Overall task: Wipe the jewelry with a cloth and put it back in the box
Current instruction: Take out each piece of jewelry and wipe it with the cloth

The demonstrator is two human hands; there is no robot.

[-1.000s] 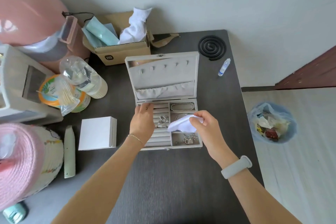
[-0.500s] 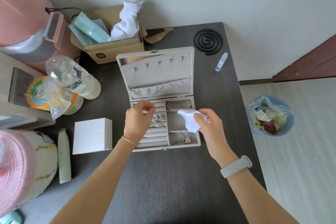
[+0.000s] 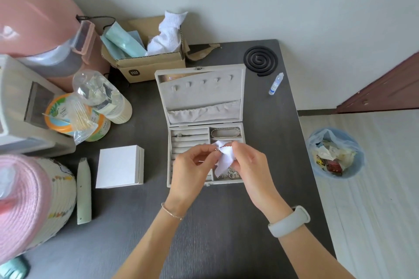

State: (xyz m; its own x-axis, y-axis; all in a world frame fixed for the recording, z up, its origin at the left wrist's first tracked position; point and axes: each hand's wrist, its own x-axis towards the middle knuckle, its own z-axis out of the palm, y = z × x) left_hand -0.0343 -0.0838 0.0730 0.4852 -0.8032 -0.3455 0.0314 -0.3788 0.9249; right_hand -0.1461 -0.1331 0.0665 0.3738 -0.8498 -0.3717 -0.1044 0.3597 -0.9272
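Hands (image 3: 223,163) pinch white cloth (image 3: 224,158) over jewelry box (image 3: 199,97) (cardboard box (image 3: 149,68) logo unreadable).

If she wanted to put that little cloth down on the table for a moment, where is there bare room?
The widest bare patch of the table lies in front of the jewelry box, under her forearms. A narrower strip runs right of the box, below the dropper bottle. Left of the box it is crowded: white box, plastic bottle, round tub.
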